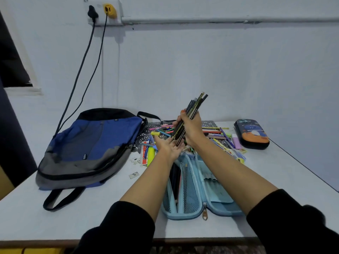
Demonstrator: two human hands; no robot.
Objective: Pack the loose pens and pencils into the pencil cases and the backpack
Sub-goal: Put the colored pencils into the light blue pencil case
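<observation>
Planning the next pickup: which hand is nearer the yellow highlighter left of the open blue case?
Left. The left hand, palm open, is just right of the yellow highlighter; the right hand is farther right and higher, gripping a bundle of pencils.

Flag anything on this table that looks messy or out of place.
Loose pens and pencils lie strewn in a heap behind the open blue pencil case, some crossing each other. A few small scraps lie on the table beside the backpack. Nothing looks damaged.
</observation>
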